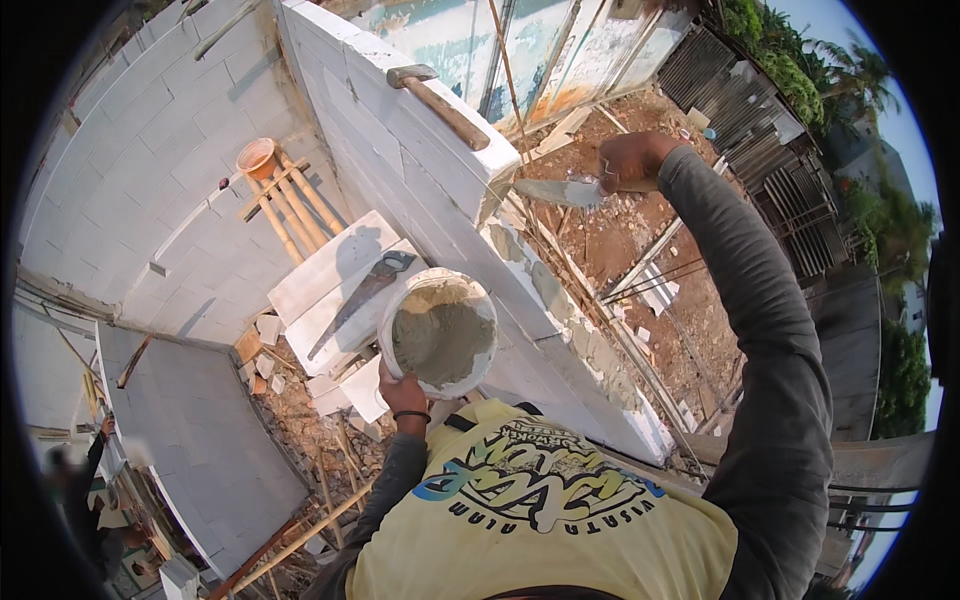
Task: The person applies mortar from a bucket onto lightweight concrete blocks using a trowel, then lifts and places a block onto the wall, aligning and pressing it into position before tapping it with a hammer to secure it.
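Mortar fills most of a white bucket [441,335], grey and wet, and the left hand [402,385] holds that bucket by its near rim, fingers curled tight over the edge, a dark band on the wrist. The bucket sits against the near face of a white block wall [440,190] that runs from the top of the view down toward the person's chest.

The right hand [628,160] is stretched out past the far side of the wall, its grip pressed together around the handle of a trowel [560,192]. The trowel blade points left toward the end of the upper course of blocks, its tip just beside the block's end face, and it carries a smear of grey mortar. The right arm wears a dark grey sleeve.

A hammer [440,100] with a wooden handle lies on top of the wall, well apart from both hands. Patches of mortar sit on the lower course of blocks [560,300], between the trowel and the bucket.

Beyond the bucket, a handsaw [362,296] rests on white blocks stacked on a platform. Further off, an orange bucket [257,156] stands on wooden poles by another block wall. Down at the lower left another person [80,480] stands on the ground, blurred. The one wearing the camera has a yellow shirt [540,520] with a printed design.
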{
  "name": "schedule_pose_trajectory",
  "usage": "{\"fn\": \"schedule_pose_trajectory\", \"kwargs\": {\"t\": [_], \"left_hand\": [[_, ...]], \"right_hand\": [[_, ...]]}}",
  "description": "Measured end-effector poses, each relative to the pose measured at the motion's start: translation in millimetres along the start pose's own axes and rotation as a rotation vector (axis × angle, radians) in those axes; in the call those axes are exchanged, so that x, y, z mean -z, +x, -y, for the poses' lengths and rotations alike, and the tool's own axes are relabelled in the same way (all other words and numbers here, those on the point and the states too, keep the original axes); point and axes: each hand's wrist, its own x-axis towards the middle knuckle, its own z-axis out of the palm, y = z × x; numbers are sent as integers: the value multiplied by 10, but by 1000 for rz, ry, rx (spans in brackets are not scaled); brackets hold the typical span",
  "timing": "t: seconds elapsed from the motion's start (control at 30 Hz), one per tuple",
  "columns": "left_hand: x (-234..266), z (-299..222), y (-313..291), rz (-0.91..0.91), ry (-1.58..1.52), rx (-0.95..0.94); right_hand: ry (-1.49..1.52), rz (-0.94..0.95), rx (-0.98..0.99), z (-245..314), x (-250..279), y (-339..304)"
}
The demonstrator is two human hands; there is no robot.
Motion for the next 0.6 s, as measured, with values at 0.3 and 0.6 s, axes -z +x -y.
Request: {"fn": "schedule_pose_trajectory", "kwargs": {"t": [0.3, 0.6], "left_hand": [[-121, 129, -42, -32, -6, 51], [-182, 264, 80, -16, -158, 132]], "right_hand": [[-53, 143, -283, 991, 1270, 780], [9, 269, -287, 691, 1604, 388]]}}
